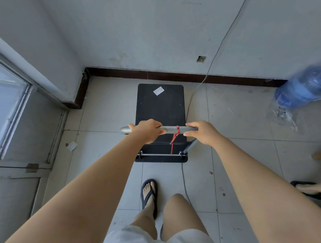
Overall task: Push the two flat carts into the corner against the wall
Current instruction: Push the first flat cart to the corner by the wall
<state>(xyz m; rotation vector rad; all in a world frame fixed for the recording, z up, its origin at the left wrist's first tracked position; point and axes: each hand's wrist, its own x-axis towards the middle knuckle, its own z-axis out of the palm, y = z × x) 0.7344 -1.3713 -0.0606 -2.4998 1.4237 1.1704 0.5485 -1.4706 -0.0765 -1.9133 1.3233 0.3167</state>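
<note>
Pale floor tiles (108,119) carry a black flat cart (161,106) whose grey handle bar (169,129) both the left hand (148,130) and right hand (203,132) wrap in a closed grip, its front near the wall's dark skirting (158,75), a grey cable (191,97) trailing beside it and a blue water jug (302,87) lying well apart.

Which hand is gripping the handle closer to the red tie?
The right hand. It grips the cart handle just right of the red tie; the left hand holds farther off.
</note>
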